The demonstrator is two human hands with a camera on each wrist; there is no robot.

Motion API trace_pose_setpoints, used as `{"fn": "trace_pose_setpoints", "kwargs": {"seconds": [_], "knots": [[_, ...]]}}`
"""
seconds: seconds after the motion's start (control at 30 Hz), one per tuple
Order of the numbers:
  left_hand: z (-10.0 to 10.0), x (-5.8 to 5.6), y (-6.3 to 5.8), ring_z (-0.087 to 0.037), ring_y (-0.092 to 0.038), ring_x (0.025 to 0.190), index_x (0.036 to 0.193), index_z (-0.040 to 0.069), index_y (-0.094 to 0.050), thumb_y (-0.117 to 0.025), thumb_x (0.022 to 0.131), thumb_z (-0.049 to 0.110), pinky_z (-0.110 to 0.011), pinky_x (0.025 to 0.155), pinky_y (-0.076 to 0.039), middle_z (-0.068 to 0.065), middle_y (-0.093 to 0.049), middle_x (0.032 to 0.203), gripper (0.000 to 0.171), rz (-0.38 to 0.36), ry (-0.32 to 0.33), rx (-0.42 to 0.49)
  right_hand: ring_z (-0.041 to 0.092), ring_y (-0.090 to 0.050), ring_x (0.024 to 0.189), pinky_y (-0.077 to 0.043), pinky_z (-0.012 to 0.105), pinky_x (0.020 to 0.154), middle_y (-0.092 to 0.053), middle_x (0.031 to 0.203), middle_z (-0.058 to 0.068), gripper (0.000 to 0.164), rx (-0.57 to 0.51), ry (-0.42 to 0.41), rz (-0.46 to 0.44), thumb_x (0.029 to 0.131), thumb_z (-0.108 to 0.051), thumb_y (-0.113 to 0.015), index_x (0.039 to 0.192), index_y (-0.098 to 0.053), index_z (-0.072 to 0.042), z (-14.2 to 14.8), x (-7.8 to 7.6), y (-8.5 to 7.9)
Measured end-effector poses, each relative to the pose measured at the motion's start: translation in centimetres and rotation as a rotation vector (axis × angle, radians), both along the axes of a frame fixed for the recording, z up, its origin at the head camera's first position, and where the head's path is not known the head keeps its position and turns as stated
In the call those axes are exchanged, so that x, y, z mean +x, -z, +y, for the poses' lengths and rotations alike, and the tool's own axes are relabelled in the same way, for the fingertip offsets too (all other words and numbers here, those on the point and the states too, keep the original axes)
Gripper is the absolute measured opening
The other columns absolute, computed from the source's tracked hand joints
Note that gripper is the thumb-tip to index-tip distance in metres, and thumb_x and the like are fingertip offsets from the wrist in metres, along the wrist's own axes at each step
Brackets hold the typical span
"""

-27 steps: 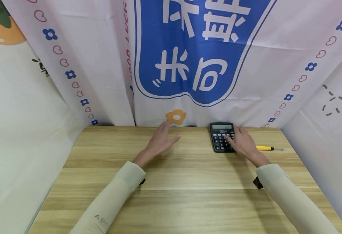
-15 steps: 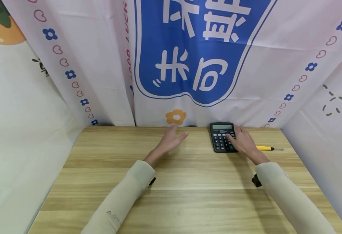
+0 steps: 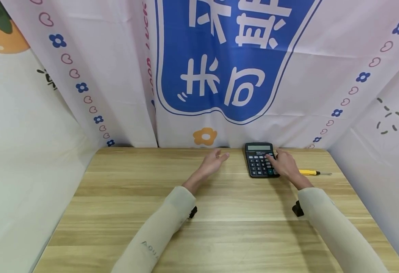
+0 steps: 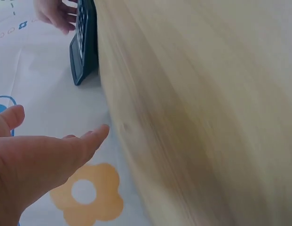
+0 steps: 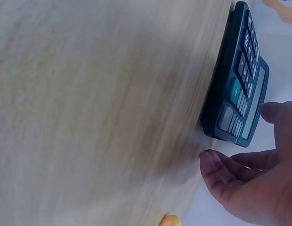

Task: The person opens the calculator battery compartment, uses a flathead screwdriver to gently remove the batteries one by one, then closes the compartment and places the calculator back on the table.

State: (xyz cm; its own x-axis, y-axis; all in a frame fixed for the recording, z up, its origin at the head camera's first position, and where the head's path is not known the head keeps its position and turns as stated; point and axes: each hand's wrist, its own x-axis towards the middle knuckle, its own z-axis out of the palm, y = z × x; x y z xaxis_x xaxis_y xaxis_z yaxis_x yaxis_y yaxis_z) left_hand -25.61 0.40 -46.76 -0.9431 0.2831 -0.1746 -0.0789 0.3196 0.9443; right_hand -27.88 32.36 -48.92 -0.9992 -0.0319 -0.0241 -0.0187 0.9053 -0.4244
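Shifted right since the earlier frame, the bare left hand [image 3: 211,163] hangs, fingers relaxed, over the streaky wood-grain table [image 3: 226,239]. Beside the black, rectangular plastic calculator [image 3: 258,163] near its back edge, the bare right hand [image 3: 285,165] curves loosely open.

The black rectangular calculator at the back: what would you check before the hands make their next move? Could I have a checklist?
1. Black rectangular calculator has its keys facing up: ok.
2. It sits wholly on the light wooden table: cannot tell; its display end is at the back edge.
3. Right hand grips it: not ok; the right wrist view shows a gap between the fingers and its side.
4. Left hand touches it: not ok; it is apart, on the calculator's left.
5. Slim yellow-handled tool is apart from it: ok; it lies to the right, partly hidden by the right hand.
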Motion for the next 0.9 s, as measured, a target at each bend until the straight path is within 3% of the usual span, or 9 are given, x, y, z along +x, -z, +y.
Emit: {"fn": "trace_pose_setpoints", "kwargs": {"seconds": [0.17, 0.27, 0.4, 0.53, 0.63, 0.9], "knots": [[1.5, -0.2, 0.2, -0.036, -0.034, 0.156, 0.165, 0.005, -0.031, -0.056, 0.110, 0.042, -0.054, 0.127, -0.031, -0.017, -0.033, 0.170, 0.071, -0.084, -0.032, 0.059, 0.047, -0.065, 0.101, -0.054, 0.060, 0.087, -0.067, 0.114, 0.036, 0.058, -0.035, 0.014, 0.026, 0.111, -0.039, -0.051, 0.127, -0.060, 0.016, 0.1, -0.1, 0.1], [2.5, -0.5, 0.3, -0.035, -0.034, 0.157, 0.165, 0.005, -0.033, -0.057, 0.110, 0.041, -0.053, 0.127, -0.030, -0.016, -0.034, 0.170, 0.071, -0.135, -0.057, 0.078, 0.042, -0.064, 0.094, -0.053, 0.057, 0.083, -0.068, 0.110, 0.034, 0.055, -0.048, 0.016, 0.030, 0.111, -0.039, -0.051, 0.118, -0.064, 0.014, 0.1, -0.1, 0.2], [3.8, -0.8, 0.6, -0.035, -0.035, 0.156, 0.164, 0.005, -0.035, -0.058, 0.109, 0.039, -0.051, 0.127, -0.031, -0.015, -0.036, 0.169, 0.069, -0.176, -0.087, 0.101, 0.047, -0.065, 0.107, -0.054, 0.060, 0.092, -0.065, 0.123, 0.039, 0.065, -0.042, 0.017, 0.012, 0.112, -0.042, -0.049, 0.129, -0.060, 0.019, 0.0, -0.3, 0.2], [4.9, -1.0, 1.0, -0.034, -0.037, 0.155, 0.163, 0.004, -0.037, -0.060, 0.109, 0.038, -0.050, 0.127, -0.031, -0.016, -0.038, 0.168, 0.068, -0.201, -0.117, 0.128, 0.044, -0.064, 0.106, -0.054, 0.058, 0.091, -0.064, 0.125, 0.039, 0.068, -0.051, 0.021, -0.010, 0.112, -0.044, -0.048, 0.132, -0.060, 0.019, -0.1, -0.3, 0.4], [5.5, -1.0, 1.2, -0.035, -0.038, 0.154, 0.163, 0.002, -0.036, -0.059, 0.109, 0.035, -0.049, 0.127, -0.033, -0.018, -0.039, 0.167, 0.067, -0.209, -0.118, 0.153, 0.040, -0.063, 0.102, -0.055, 0.055, 0.087, -0.065, 0.123, 0.037, 0.067, -0.066, 0.031, -0.025, 0.112, -0.044, -0.048, 0.131, -0.060, 0.018, -0.1, -0.4, 0.4], [7.2, -1.0, 1.6, -0.036, -0.041, 0.152, 0.163, 0.001, -0.035, -0.057, 0.111, 0.030, -0.047, 0.125, -0.037, -0.019, -0.041, 0.166, 0.063, -0.222, -0.111, 0.211, 0.044, -0.062, 0.114, -0.054, 0.057, 0.097, -0.060, 0.133, 0.039, 0.074, -0.083, 0.072, -0.078, 0.112, -0.049, -0.044, 0.141, -0.052, 0.019, -0.3, -0.7, 0.4]]}}
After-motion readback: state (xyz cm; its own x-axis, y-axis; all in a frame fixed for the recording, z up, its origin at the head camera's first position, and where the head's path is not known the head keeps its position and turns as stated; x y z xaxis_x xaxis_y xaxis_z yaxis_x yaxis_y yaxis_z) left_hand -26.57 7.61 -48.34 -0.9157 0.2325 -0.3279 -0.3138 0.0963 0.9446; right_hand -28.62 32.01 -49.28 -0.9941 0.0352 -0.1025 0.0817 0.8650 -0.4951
